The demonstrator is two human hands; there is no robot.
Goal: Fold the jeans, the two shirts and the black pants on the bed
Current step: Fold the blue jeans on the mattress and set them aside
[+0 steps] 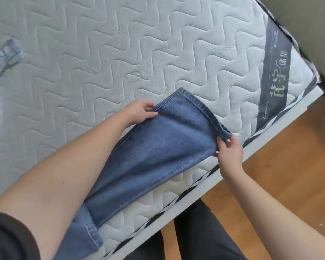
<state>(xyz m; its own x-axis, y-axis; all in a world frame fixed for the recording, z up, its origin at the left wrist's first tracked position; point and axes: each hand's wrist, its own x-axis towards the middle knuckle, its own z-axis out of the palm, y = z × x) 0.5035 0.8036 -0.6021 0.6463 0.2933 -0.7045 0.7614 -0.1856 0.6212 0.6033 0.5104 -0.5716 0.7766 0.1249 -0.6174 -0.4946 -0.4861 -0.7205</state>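
Blue jeans (154,152) lie along the near edge of the white quilted mattress (101,53), legs stacked, hem end lifted off the bed. My left hand (139,113) pinches the far side seam near the hem. My right hand (229,152) pinches the near corner of the hem. The waist end runs under my left forearm toward the lower left. A pale blue shirt (4,57) lies crumpled at the far left edge of the view, mostly cut off. The black pants are not clearly in view.
The mattress has a grey label band (276,81) near its right corner. A white bed frame (251,152) runs along the near edge. Wooden floor (289,166) lies to the right; my legs in dark trousers (201,237) stand beside the bed.
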